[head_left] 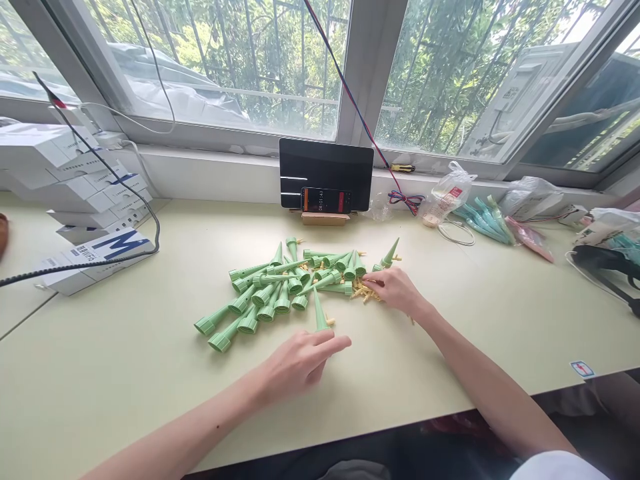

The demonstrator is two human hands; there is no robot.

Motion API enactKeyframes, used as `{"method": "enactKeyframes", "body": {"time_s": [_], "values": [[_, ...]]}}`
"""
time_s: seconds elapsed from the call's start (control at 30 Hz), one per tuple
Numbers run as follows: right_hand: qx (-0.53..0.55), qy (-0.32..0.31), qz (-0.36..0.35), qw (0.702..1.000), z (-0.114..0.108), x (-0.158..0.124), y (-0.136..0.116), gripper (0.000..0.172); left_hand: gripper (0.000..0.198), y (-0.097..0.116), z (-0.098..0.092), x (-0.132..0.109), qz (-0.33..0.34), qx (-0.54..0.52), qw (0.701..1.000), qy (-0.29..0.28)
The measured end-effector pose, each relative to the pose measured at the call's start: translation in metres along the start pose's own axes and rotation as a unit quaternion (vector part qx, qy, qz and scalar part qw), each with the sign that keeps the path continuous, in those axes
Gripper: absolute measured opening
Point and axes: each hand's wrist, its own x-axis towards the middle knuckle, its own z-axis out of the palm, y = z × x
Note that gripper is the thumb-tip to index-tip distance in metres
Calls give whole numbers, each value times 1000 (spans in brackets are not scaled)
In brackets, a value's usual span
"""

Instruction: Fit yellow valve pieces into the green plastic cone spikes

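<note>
My left hand is closed around the base of a green plastic watering spike, its tip pointing up. A small yellow valve sticks out of that spike's side. Farther right, my right hand reaches down with pinched fingers at a heap of small yellow valves; what is between the fingertips is hidden. To the left and beyond lies a pile of green spikes, most on their sides. Just past my right hand stands another spike with a yellow piece on its side.
A phone showing a timer leans against a dark tablet by the window. White boxes are stacked at left, with a black cable across them. Plastic bags, blue-green packets and a black object sit at right.
</note>
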Motion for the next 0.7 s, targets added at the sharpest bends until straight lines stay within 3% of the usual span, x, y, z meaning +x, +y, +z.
{"method": "enactKeyframes", "body": {"time_s": [0.33,0.7], "values": [[-29,-46,60,997,-3,0,-11,28,25,-1,8,1,34,35,999,24],[-33,-40,70,996,3,1,-7,22,19,1,8,2,26,46,998,30]]}}
